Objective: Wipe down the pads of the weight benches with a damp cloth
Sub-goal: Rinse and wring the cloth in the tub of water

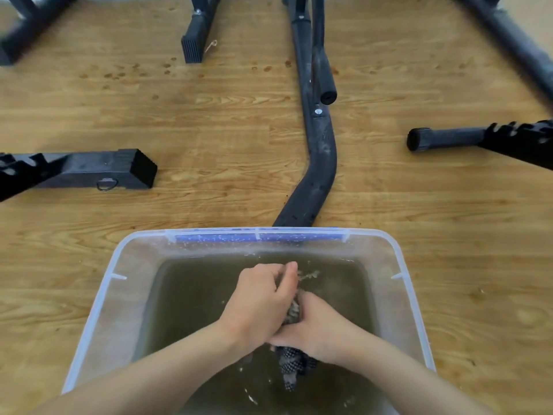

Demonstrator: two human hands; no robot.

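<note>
A dark cloth with white dots (pixel 291 365) is bunched between both my hands over a clear plastic tub (pixel 104 295) of murky brownish water. My left hand (pixel 258 304) grips its upper part, my right hand (pixel 311 327) squeezes the middle, and a wet tail hangs down towards the water. A frayed end sticks out past my left fingers. No bench pads are in view; only black bench frames show on the floor.
The tub stands on a wooden floor. A curved black frame tube (pixel 317 163) runs from the tub's far rim upward. Black square feet (pixel 119 169) (pixel 197 34) lie to the left, and a round-ended leg (pixel 443 139) lies at right.
</note>
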